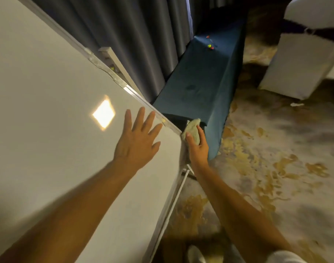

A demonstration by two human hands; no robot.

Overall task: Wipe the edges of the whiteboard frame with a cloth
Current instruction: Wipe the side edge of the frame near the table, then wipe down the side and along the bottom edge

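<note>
A large whiteboard (48,111) fills the left of the view, its metal frame (135,93) running diagonally down to a corner near the middle. My left hand (137,141) lies flat on the board surface with fingers spread, just inside the frame. My right hand (197,149) grips a pale greenish cloth (192,130) and holds it against the frame's corner, thumb on top of the cloth.
A long table under a dark blue cover (200,82) stands beyond the board with small coloured objects (210,45) on it. Grey curtains (124,35) hang behind. A white-covered chair (302,59) stands at the right on patterned carpet (276,168). The board's stand leg (173,202) slants below.
</note>
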